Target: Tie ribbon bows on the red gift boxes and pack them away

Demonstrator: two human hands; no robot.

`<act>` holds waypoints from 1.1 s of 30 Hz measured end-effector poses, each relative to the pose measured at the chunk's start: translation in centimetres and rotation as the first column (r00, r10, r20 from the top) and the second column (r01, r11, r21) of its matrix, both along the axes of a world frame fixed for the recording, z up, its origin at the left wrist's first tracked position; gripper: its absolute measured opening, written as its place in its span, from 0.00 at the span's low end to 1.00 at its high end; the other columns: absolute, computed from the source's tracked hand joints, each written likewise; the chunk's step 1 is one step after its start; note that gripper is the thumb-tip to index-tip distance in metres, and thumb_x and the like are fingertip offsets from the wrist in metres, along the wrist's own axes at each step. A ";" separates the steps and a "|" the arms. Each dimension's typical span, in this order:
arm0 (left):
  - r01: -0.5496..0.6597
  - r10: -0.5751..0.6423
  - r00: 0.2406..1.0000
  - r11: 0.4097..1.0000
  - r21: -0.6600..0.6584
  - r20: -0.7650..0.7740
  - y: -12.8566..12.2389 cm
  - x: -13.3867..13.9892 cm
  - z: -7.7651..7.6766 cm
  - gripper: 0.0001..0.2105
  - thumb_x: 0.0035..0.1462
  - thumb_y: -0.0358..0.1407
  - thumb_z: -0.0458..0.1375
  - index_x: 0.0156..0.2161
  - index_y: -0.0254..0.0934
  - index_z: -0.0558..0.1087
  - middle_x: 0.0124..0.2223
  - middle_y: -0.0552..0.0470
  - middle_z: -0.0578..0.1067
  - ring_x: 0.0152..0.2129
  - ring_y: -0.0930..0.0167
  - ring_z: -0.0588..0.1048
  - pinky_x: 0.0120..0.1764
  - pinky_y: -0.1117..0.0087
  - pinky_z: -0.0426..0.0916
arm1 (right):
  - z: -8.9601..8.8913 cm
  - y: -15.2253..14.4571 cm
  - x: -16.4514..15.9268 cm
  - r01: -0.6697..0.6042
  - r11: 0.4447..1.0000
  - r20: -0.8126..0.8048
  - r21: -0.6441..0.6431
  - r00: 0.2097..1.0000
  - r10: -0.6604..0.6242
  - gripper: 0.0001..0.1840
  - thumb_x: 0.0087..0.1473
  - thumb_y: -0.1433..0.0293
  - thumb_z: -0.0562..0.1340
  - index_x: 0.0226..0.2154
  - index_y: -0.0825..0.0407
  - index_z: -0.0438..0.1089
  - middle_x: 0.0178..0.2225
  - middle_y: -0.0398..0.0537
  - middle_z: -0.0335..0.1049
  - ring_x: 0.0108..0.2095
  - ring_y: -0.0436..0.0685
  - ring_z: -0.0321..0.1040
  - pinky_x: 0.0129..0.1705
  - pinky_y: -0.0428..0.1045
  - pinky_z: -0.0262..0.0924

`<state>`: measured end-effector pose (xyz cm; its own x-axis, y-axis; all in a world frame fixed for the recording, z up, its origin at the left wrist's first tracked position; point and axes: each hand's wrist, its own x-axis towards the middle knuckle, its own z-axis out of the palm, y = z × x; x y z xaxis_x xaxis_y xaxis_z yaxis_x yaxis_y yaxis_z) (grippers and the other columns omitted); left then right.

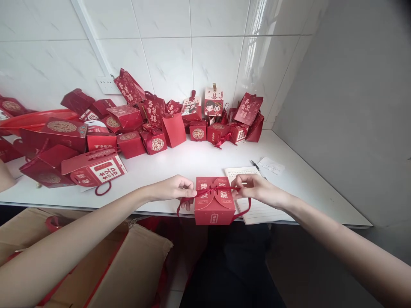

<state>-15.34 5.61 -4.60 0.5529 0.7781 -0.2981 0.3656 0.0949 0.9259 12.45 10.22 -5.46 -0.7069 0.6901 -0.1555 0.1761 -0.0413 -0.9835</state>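
Note:
A red gift box [214,208] with pale printed characters sits at the front edge of the white table, its lid flaps folded together. A dark red ribbon [245,209] runs through the slots on its top and crosses there. On the left of the box, my left hand [183,190] pinches one end of the ribbon, and its tail hangs below the fingers. My right hand [252,188] pinches the other side of the ribbon at the box's right, with a loop drooping beneath it. The ribbon lies fairly taut between both hands.
Many red gift boxes [131,144] and bags stand along the tiled wall. A notebook [261,214], a pen [254,165] and a paper slip [271,165] lie at the right. Below the table's left side is an open cardboard box [138,265]. Another person's arm [5,177] shows at far left.

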 end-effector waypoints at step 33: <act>0.113 -0.105 0.990 0.991 -0.073 0.096 1.4 -0.8 -2.6 0.25 0.44 0.56 0.62 0.26 0.32 0.68 0.26 0.54 0.70 0.23 0.75 0.65 0.31 0.73 0.62 | -2.4 0.2 0.7 -0.056 0.916 0.050 -0.398 0.995 0.082 0.22 0.41 0.54 0.71 0.27 0.58 0.76 0.26 0.47 0.71 0.26 0.48 0.65 0.30 0.44 0.59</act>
